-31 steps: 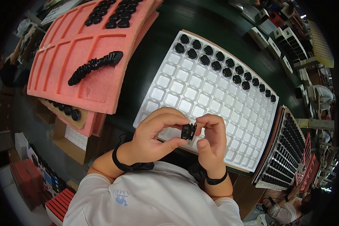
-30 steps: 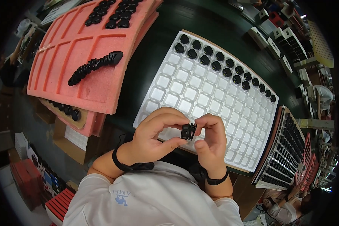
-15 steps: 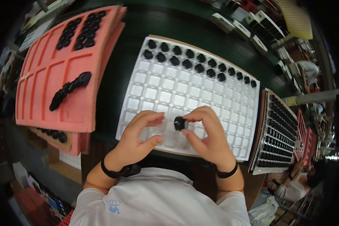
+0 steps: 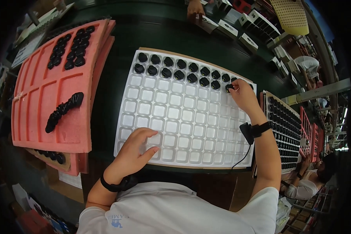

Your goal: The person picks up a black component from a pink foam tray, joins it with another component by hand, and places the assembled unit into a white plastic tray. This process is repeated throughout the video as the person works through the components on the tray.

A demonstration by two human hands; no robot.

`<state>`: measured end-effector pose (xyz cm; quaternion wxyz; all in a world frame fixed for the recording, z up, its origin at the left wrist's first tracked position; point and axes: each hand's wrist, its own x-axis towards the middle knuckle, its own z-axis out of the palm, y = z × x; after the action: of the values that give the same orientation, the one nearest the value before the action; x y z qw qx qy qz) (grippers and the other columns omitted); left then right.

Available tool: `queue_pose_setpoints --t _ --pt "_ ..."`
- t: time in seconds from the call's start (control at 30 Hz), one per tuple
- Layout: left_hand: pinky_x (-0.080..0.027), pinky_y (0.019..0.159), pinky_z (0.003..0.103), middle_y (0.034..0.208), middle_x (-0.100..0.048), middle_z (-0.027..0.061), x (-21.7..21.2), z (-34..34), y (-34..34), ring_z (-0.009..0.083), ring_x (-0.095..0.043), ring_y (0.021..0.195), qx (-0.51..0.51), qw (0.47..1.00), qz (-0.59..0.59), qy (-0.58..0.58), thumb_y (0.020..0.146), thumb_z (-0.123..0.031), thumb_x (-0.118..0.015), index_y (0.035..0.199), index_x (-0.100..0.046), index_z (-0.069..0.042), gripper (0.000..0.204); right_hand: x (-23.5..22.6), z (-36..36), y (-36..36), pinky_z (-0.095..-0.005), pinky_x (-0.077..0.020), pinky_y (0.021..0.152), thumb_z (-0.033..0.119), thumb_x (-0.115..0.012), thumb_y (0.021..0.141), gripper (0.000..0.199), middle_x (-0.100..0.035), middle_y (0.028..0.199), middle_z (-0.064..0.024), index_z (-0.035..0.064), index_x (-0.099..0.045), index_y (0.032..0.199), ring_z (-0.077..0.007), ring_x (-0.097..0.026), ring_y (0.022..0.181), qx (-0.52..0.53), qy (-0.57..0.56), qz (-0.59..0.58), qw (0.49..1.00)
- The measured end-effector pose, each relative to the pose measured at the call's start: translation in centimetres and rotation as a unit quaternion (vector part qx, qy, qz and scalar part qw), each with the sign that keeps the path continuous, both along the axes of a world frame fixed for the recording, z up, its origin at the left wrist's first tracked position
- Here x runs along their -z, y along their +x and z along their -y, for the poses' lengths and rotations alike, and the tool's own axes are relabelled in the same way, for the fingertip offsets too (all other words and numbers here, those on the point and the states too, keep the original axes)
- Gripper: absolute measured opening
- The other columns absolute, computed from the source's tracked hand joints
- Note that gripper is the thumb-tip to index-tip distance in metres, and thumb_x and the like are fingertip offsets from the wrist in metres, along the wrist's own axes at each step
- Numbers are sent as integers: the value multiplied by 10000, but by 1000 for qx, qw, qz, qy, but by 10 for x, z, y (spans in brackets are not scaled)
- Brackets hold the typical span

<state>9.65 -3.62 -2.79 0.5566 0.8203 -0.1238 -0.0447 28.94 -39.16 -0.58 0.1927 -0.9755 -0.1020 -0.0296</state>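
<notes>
The small black round part point(image 4: 230, 88) sits under my right hand point(image 4: 243, 95), whose fingers point(image 4: 233, 86) are pinched together on it, at the far right corner of the white compartment tray point(image 4: 183, 124), at the end of the second row of black parts point(image 4: 175, 69). A moment ago I held this part in both hands close to my chest; now my right arm has reached out and my left hand point(image 4: 138, 150) has let go, so the checking looks done and the part is going into its pocket. My left hand lies flat, fingers loosely apart and holding nothing, on the tray's near left corner. On the surface's left edge lies a pink foam tray point(image 4: 46, 101) carrying a stick of black parts point(image 4: 64, 111).
</notes>
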Motion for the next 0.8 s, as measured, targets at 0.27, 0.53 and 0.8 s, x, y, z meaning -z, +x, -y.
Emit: queue_pose_setpoints --t 0.27,0.53,0.8 --pt "-434 876 357 1109 -549 154 6 -3 0 311 -531 1032 -7 999 34 -11 816 -95 -672 1144 -536 -19 363 18 -7 15 -312 -475 717 90 -675 787 264 -614 869 -126 -18 -583 1009 -221 -597 791 -3 6 -39 999" --pt "-426 910 364 1111 -554 152 5 -2 -3 326 -530 1039 6 997 64 34 795 -93 -675 1140 -548 -26 373 -25 -108 -33 -270 -452 752 47 -663 788 254 -573 958 -97 15 -572 1023 -189 -570 863 -192 85 56 976" --pt "-460 849 360 1110 -565 132 -70 -37 -38 301 -562 990 85 984 117 104 799 -129 -687 1116 -566 -28 354 -40 -269 -76 -263 -439 735 59 -661 807 229 -554 927 -68 32 -587 1022 -153 -530 801 -371 337 -49 864"
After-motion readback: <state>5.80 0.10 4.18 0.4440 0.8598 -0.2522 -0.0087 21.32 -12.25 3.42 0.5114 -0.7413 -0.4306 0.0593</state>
